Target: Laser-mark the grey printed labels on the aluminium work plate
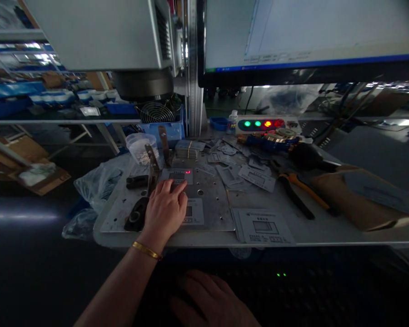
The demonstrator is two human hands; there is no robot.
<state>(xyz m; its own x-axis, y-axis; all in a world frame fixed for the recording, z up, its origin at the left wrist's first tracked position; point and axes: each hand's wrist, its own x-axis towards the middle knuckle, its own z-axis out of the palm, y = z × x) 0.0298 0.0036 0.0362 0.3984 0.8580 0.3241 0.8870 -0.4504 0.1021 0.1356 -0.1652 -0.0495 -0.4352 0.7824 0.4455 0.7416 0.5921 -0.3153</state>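
My left hand (167, 204), with a gold bracelet (146, 250) at the wrist, reaches over a metal base plate (213, 206). Its fingers are spread, and the fingertips touch the lower edge of a small printed metal plate (177, 176). A red light outline glows at that plate's upper right. Partly under the hand lies a second printed plate (197, 213). In the dark below the table edge is my right hand (214, 297), dim and slightly blurred. Its fingers stretch out over what looks like a dark keyboard (293, 290); nothing shows in them.
Stacked printed plates (264, 227) lie right of the base plate, with loose ones (257, 177) behind. Pliers (298, 195) and brown paper (357, 200) lie further right. A clear plastic cup (143, 150) stands at back left. A machine head (143, 84) and monitor (310, 36) hang above.
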